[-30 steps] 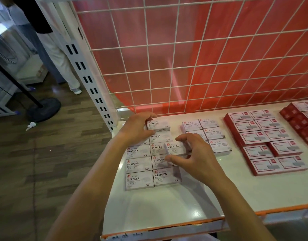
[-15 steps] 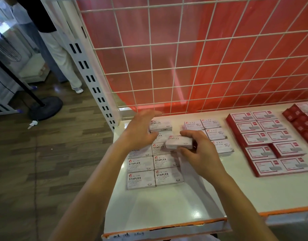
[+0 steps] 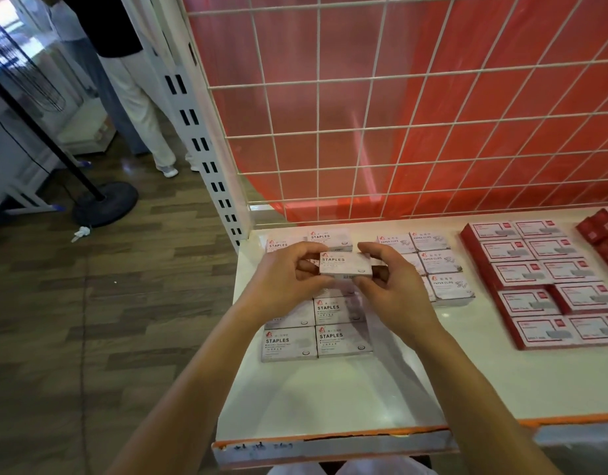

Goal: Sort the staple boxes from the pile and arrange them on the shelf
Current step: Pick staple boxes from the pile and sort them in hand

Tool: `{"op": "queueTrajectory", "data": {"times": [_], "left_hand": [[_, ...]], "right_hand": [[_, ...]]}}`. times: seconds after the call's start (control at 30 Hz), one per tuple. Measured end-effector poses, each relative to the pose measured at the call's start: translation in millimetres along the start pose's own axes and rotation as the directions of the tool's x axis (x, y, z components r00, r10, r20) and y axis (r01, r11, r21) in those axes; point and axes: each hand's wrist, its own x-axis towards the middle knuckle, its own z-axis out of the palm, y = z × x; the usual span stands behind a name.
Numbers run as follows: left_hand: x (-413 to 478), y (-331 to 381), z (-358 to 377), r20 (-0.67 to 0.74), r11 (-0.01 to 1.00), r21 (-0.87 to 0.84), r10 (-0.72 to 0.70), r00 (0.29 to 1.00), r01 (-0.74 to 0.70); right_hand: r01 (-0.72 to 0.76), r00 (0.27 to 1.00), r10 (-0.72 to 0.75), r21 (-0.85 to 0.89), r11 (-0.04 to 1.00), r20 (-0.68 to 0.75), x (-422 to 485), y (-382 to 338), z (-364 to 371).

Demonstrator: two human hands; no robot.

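Staple box point(image 3: 345, 267) — white, "STAPLES" label up — is held lifted btw both hands, clear of the shelf point(image 3: 330, 399) as far as I can tell. L hand point(image 3: 285, 279) pinches its left short end and R hand point(image 3: 391, 289) pinches the right one, fingers curled round the ends. The box's long axis runs hand to hand, parallel w/ the boxes laid below. Neither hand is nearer; the hold looks evenly shared.

Directly under the hands lies the staple block point(image 3: 342, 339), two cols wide. Two rows show on the wrist side, and two more boxes peek out beyond the fingertips. What's beneath the palms is hidden, so can't tell which slot is free. My read: the next move is a straight drop, axis unchanged, edges squared w/ the neighbours.

The shelf is pale and glossy, w/ an orange-trimmed front edge on the forearm side. Off the R hand's outer side sit paper clip boxes point(image 3: 444, 262) just beside, then red boxes point(image 3: 542, 286) farther out. Beyond the fingertips is a white wire grid point(image 3: 398, 114) w/ a red panel behind. Off the L hand's outer side the shelf ends at a slotted upright point(image 3: 206, 149). Past that — wood-look floor point(image 3: 56, 337), a black stand base point(image 3: 105, 202) and a person's legs point(image 3: 138, 97).
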Motion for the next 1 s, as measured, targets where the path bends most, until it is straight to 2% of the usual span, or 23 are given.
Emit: {"op": "queueTrajectory", "data": {"times": [0.2,0.47,1.0], "left_hand": [[4.1,-5.3,12.0,-0.179,0.98,0.2,0.059,0.982,-0.022],[2.0,-7.7,21.8,-0.263,0.956,0.292,0.041,0.964,0.039],[-1.0,-5.3,22.7,-0.293,0.914,0.385,-0.013,0.956,0.131]], "right_hand": [[-0.015,0.996,-0.01,-0.285,0.958,-0.087,13.7,-1.2,13.1],[-0.027,0.998,0.005,-0.393,0.919,-0.058,19.6,-2.6,20.1],[-0.043,0.999,0.023,-0.466,0.884,-0.048,21.5,-6.2,21.3]]}}
